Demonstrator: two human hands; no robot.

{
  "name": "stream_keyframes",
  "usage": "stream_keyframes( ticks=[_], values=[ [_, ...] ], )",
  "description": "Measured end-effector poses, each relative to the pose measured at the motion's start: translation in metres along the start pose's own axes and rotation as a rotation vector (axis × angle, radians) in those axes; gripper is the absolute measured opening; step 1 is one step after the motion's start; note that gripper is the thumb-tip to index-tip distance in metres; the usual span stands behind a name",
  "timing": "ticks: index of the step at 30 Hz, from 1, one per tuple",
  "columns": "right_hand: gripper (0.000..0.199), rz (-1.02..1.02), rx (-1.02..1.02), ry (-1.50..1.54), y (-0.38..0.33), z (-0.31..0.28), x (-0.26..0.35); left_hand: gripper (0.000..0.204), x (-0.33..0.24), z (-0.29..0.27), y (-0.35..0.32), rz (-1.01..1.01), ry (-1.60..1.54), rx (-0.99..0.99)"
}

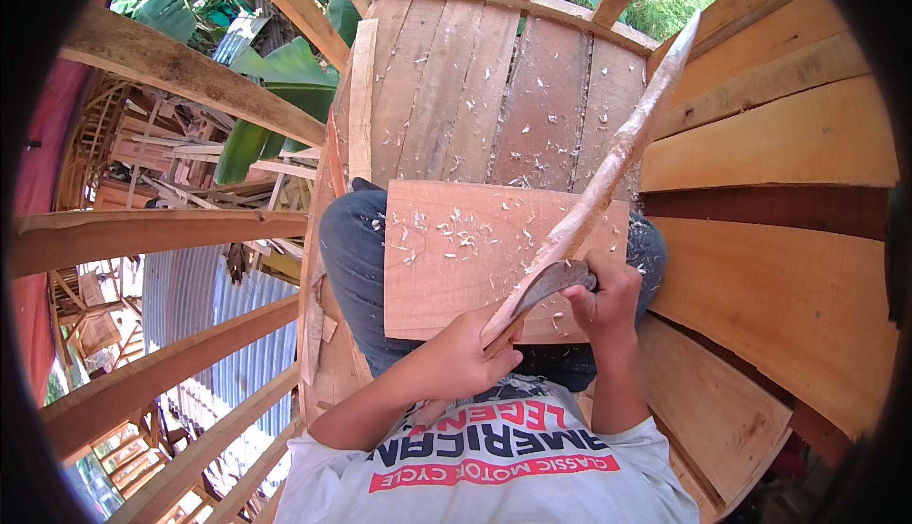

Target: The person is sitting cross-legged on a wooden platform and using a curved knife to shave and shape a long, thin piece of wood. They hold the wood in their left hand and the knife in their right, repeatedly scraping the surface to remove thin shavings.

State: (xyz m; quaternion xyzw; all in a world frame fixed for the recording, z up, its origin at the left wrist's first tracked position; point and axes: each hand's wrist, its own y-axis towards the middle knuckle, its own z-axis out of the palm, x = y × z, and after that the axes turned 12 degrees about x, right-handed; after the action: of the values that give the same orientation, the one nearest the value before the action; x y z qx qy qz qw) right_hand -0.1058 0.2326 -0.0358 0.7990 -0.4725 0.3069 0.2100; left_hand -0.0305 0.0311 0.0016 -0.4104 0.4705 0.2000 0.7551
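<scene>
A long, pale, roughly carved wooden stick slants from my lap up toward the far right, tapering to a point at its far end. My left hand is closed round its near end. In my right hand is a knife with a dark, curved blade. The blade lies against the stick, a little beyond my left hand. The knife's handle is mostly hidden by my fingers. Across my thighs rests a flat wooden board, with curled wood shavings scattered over it.
Beyond my knees lies a plank floor strewn with shavings. A wall of wide boards closes the right side. On the left runs a slatted wooden railing, with corrugated metal sheets and stacked lumber outside it.
</scene>
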Motion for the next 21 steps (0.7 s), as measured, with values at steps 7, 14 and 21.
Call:
stream_keyframes(
  ticks=[7, 14, 21],
  values=[
    [0.066, 0.243, -0.143, 0.108, 0.009, -0.024, -0.033, 0.021, 0.021, 0.007, -0.001, 0.01, -0.252, 0.084],
    [0.062, 0.054, 0.195, 0.118, -0.02, 0.011, 0.014, 0.022, 0.01, 0.007, 0.007, 0.08, -0.122, -0.066],
    [0.072, 0.063, 0.043, -0.124, -0.019, 0.0, -0.004, 0.025, 0.002, 0.014, -0.004, 0.001, 0.171, -0.125]
  ],
)
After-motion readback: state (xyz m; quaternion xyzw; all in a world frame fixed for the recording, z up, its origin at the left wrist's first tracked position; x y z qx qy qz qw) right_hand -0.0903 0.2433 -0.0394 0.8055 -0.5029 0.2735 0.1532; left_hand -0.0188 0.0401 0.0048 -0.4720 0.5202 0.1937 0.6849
